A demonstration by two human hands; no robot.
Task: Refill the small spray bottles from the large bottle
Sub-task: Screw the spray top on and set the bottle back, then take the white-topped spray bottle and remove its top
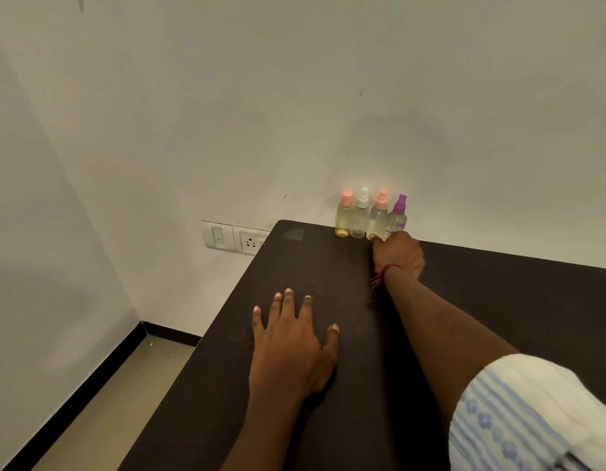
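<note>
Four small spray bottles stand upright in a tight row at the far edge of the table [498, 300], right against the wall [295, 113]. From the left: the pink-capped bottle [343, 217] holds yellowish liquid, the white-sprayer bottle [361, 217] looks clear, the pink-sprayer bottle [379, 214] shows a pale tint (how full, I can't tell), and then the purple-sprayer bottle [399, 214] with a sticker on its side. Your right hand [398, 254] is on that last one, thumb and fingers curled round its base, a red thread [383, 271] at the wrist. Your left hand [289, 345] lies flat on the dark tabletop nearer you, fingers straight and spread, holding nothing. A striped sleeve [519, 419] shows at lower right. A socket plate [237, 237] sits on the wall just left of the table corner.
</note>
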